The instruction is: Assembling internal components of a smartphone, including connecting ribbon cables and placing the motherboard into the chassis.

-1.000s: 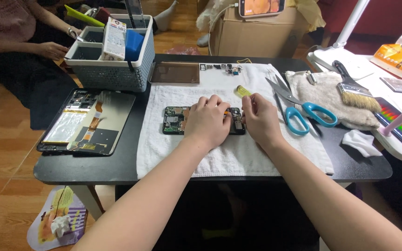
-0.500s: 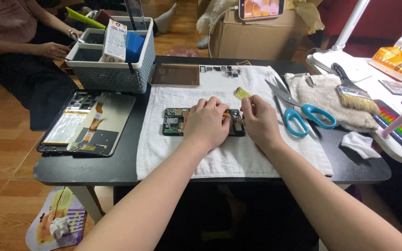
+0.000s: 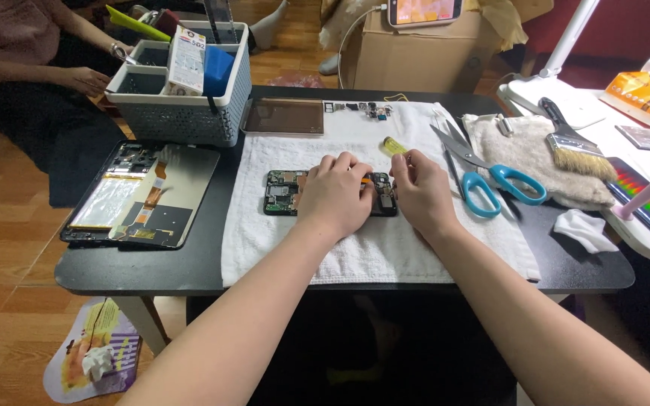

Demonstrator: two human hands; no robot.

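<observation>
Hands unmoved since before, left hand (image 3: 336, 197) pressing opened phone (image 3: 283, 192) on white towel (image 3: 385, 248), right hand (image 3: 424, 194) fingers pinched together beside it.

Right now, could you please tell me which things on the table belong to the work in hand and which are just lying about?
In hand:
- left hand resting on the opened phone
- right hand at the phone's right end
- white towel under it
- small parts laid at the towel's far edge

Lying about:
- scissors
- brush
- grey basket
- opened tablet
- crumpled tissue
</observation>
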